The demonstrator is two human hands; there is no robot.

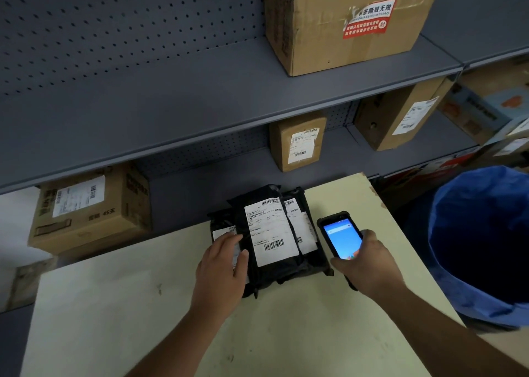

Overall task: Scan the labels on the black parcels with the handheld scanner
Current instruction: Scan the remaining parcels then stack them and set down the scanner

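Observation:
Three black parcels lie overlapped at the far edge of the cream table (114,305). The top parcel (274,270) carries a large white label (270,230) with barcodes, facing up. A second parcel (307,233) shows beside it on the right, a third (220,222) on the left. My left hand (223,265) rests flat on the left parcel's label, thumb against the top parcel's edge. My right hand (369,265) grips the handheld scanner (340,237), its blue screen lit, just right of the parcels.
Grey metal shelving (200,96) rises behind the table, holding several cardboard boxes (88,207) with labels. A blue-lined bin (481,247) stands at the table's right edge.

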